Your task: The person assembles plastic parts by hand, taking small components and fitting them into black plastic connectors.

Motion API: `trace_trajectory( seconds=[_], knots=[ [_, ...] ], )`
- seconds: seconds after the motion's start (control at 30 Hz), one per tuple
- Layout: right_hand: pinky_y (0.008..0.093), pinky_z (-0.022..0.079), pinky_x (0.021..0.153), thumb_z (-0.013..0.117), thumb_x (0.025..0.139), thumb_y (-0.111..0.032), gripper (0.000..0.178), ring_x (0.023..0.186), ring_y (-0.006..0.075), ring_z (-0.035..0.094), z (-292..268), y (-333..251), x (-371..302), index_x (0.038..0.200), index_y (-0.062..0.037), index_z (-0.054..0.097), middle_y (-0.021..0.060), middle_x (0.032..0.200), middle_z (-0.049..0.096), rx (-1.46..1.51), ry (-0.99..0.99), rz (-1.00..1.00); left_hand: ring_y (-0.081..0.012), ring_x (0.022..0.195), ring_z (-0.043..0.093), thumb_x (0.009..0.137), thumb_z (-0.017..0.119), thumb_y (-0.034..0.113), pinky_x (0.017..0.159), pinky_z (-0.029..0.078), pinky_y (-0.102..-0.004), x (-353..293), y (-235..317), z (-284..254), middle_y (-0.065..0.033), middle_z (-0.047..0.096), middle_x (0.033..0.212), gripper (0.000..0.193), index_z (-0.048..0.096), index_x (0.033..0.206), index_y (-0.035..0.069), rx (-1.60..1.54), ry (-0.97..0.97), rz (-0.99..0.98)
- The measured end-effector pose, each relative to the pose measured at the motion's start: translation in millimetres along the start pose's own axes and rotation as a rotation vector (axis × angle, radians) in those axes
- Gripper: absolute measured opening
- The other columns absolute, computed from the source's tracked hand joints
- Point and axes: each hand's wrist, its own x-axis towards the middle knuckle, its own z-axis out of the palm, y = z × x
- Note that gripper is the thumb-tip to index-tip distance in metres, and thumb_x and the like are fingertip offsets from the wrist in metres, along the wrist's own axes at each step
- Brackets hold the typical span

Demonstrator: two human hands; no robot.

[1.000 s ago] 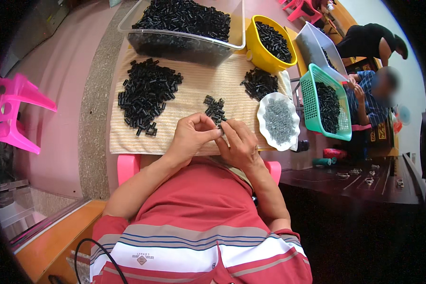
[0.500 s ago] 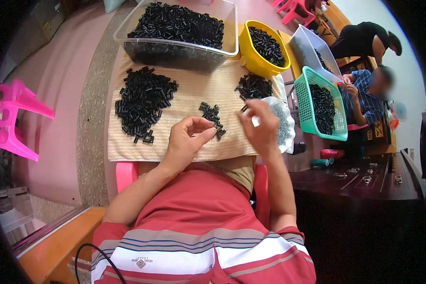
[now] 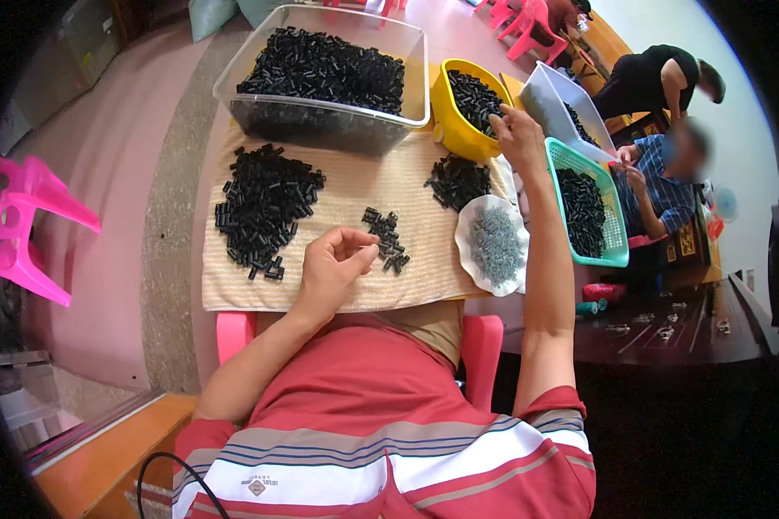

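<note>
1. Desk cover: beige ribbed cloth mat [image 3: 355,186], rectangular, spread over the desk; carries all loose stock.
2. Clear plastic rectangular bin [image 3: 320,121], far edge of mat, filled w/ short black plastic tubes.
3. Green mesh plastic basket [image 3: 614,251], right of mat, more black tubes inside. Clear tilted tray [image 3: 550,99] above it.
4. Yellow round plastic bowl [image 3: 446,121], just beside bin, part-full of black tubes.
5. Large loose pile of black tubes [image 3: 264,208], left on mat. Smaller pile [image 3: 459,180] near bowl.
6. White round dish [image 3: 467,251] holding small grey metal springs, right edge of mat.
7. Small cluster of black tubes [image 3: 385,238], mid-mat, just beside left hand.
8. Left hand [image 3: 333,268]: rests on mat, grip curled, thumb pressed to fingertips; whether it pinches a tube, cannot tell.
9. Right hand [image 3: 519,138]: stretched out at bowl's right rim, grip closed on fingertips; contents too small to tell.

Orientation: cluster tubes lie flat, long axes mixed, mostly diagonal toward far-left.

Risks (judgement): outstretched right forearm passes over dish, so a low return could clip it and scatter springs. Tubes are round and may roll off the mat's near edge if nudged by the left wrist.
</note>
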Motion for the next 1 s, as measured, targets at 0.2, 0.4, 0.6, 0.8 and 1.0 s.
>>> trace_trajectory(
  seconds=[0.2,0.4,0.6,0.8,1.0],
  knots=[
    [0.0300,0.052,0.070,0.074,0.086,-0.017,0.022,0.075,0.0170,0.067,-1.1,-22.1,-33.9,0.102,-0.0013,0.072,0.0107,0.086,0.072,0.186,-0.038,-0.093,-0.0051,0.072,0.057,0.090,0.068,0.007,0.065,0.047,-0.0201,6.0,4.4,-2.2,0.0004,0.064,0.082,0.014,0.066,0.101,-0.001,0.029,0.011,0.032],
    [0.0296,0.050,0.067,0.074,0.081,-0.006,0.023,0.072,0.0186,0.061,5.2,-70.4,-102.2,0.104,-0.0019,0.070,0.0090,0.093,0.067,0.377,-0.461,-0.195,-0.0051,0.072,0.057,0.090,0.068,0.006,0.066,0.047,-0.0198,7.8,0.4,-4.0,0.0002,0.064,0.083,0.013,0.065,0.101,-0.001,0.017,0.005,0.020],
    [0.0426,0.051,0.082,0.066,0.087,-0.014,0.033,0.096,0.0336,0.064,16.8,-99.5,-125.1,0.120,-0.0102,0.065,0.0116,0.108,0.062,0.186,-0.623,-0.335,-0.0053,0.071,0.057,0.090,0.068,0.006,0.066,0.048,-0.0201,5.2,2.0,-3.0,-0.0002,0.065,0.083,0.013,0.065,0.101,-0.001,0.022,0.022,0.009],
    [0.0418,0.051,0.082,0.063,0.088,-0.014,0.030,0.098,0.0334,0.063,17.3,-117.6,-124.3,0.118,-0.0110,0.064,0.0120,0.106,0.062,0.160,-0.694,-0.309,-0.0053,0.071,0.058,0.090,0.068,0.006,0.065,0.048,-0.0202,6.2,0.5,-4.3,-0.0002,0.065,0.083,0.011,0.066,0.099,0.000,0.005,0.034,0.018],
    [0.0423,0.051,0.080,0.063,0.087,-0.014,0.020,0.094,0.0339,0.063,25.8,-114.6,-126.8,0.106,-0.0070,0.065,0.0121,0.101,0.062,0.154,-0.668,-0.308,-0.0052,0.070,0.057,0.090,0.068,0.005,0.064,0.048,-0.0202,7.2,0.1,-5.1,-0.0001,0.065,0.082,0.010,0.066,0.099,0.000,-0.004,0.030,0.009]
  ],
)
